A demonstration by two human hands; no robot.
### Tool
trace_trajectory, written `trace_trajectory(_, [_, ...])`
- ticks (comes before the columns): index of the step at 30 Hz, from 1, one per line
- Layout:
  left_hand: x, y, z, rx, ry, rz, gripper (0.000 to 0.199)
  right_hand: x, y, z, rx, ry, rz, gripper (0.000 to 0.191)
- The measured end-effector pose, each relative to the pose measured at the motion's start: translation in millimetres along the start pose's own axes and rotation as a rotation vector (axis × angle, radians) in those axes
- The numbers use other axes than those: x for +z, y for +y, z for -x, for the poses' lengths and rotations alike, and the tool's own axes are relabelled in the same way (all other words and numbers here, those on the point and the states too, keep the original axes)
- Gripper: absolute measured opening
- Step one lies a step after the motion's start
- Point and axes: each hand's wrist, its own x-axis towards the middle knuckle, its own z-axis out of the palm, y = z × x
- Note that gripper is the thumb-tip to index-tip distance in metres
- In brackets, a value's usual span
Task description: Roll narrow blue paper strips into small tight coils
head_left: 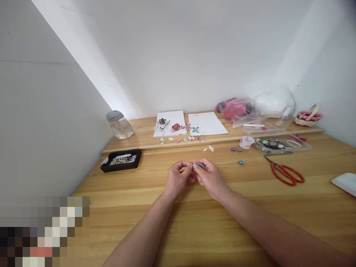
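My left hand point(178, 177) and my right hand point(208, 176) meet over the middle of the wooden table, thumbs and fingertips pinched together. A small teal piece point(200, 165) shows at the fingertips of my right hand. Whatever my left fingers pinch beside it is too small to name. Just beyond the hands lie two white petal shapes point(211, 148). Behind them, along the raised shelf edge, is a row of small pink, white and green petals point(198, 138). A red flower point(175, 127) and a green flower point(195, 129) rest by the white papers point(207, 124).
On the left stand a lidded glass jar point(121, 127) and a black bead tray point(136, 160). To the right are a white spool point(247, 142), red-handled scissors point(287, 174), a clear box point(302, 146), plastic bags point(236, 109), a small basket point(307, 118) and a white object point(345, 182).
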Motion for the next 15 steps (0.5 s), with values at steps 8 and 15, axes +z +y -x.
trace_trajectory(8, [-0.4, 2.5, 0.8, 0.029, 0.036, -0.074, 0.033, -8.2, 7.4, -0.1, -0.075, 0.030, 0.033, 0.031])
trace_trajectory(15, [-2.7, 3.3, -0.1, 0.046, 0.017, -0.129, 0.032, -11.0, 6.3, 0.3, -0.112, 0.024, 0.026, 0.029])
